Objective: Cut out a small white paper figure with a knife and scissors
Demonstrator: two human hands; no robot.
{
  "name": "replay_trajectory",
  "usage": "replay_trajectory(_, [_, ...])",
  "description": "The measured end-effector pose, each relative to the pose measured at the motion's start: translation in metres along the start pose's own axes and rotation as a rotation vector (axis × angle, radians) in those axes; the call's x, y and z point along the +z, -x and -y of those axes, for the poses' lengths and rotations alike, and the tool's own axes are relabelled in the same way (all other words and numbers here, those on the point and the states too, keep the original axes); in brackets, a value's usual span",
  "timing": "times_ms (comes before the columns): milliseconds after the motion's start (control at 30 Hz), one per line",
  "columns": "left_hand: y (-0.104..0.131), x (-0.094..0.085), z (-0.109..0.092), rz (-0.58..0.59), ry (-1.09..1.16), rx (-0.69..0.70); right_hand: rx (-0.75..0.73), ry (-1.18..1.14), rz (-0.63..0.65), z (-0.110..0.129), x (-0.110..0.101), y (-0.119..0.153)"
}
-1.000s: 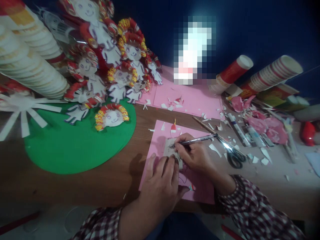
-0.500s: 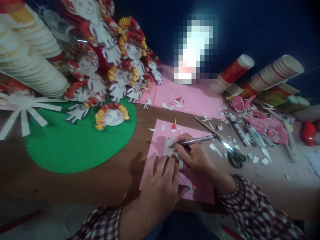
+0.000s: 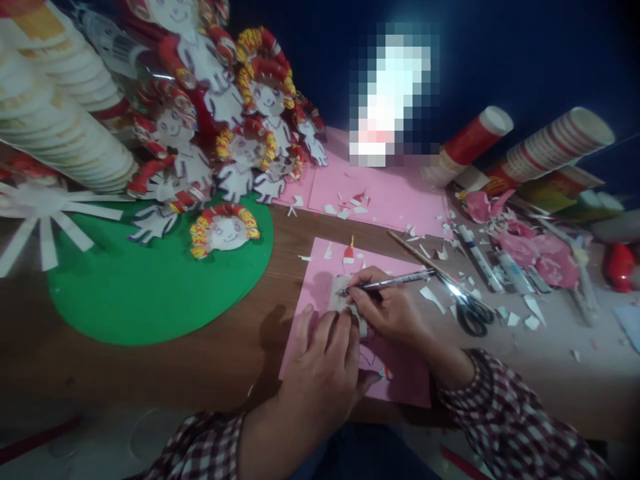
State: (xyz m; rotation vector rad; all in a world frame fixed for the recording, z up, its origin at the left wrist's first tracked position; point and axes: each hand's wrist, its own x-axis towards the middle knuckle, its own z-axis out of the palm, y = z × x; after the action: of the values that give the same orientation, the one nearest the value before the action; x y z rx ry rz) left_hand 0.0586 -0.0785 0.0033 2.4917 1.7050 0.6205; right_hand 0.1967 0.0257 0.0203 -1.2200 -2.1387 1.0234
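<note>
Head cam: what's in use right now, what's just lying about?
In use, by the look of it:
pen, in the right hand
grey piece, under the left hand's fingers
pink sheet beneath

Lying about:
scissors
green sheet
white scraps

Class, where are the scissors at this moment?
In the head view, the scissors lie on the wooden table, to the right of the right hand and its pen, among white paper scraps.

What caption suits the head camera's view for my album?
Left hand rests on a grey card atop pink paper while the right hand holds a pen to it.
</note>
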Motion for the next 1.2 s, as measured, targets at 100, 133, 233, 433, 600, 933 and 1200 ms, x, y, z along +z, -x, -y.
replay_trajectory(100, [-0.0001, -0.0001, -0.0001, -0.006, -0.001, 0.0, -0.018, 0.009, -0.002, -0.0015, 0.0001, -0.0002])
replay_trajectory(133, [-0.0002, -0.0004, -0.0002, -0.006, -0.003, -0.002, -0.021, 0.009, 0.0, -0.002, 0.0001, -0.0001])
replay_trajectory(233, [-0.0007, -0.0016, -0.0005, -0.001, -0.007, -0.003, -0.027, 0.008, 0.005, -0.0032, 0.0002, 0.0])
replay_trajectory(433, [0.0002, -0.0021, -0.001, -0.003, -0.033, -0.014, -0.026, -0.004, 0.008, -0.0033, -0.0001, -0.0002])
replay_trajectory(600, [0.0007, -0.0022, -0.002, -0.004, -0.043, -0.03, -0.031, -0.008, 0.005, -0.003, 0.0001, -0.0004])
replay_trajectory(933, [0.0008, -0.0024, -0.0022, -0.004, -0.03, -0.039, 0.016, -0.075, -0.005, 0.0008, -0.0014, 0.0012])
replay_trajectory(1200, [-0.0001, -0.0035, -0.0017, 0.007, -0.03, -0.034, 0.088, -0.172, -0.043, -0.006, -0.0034, 0.0042])
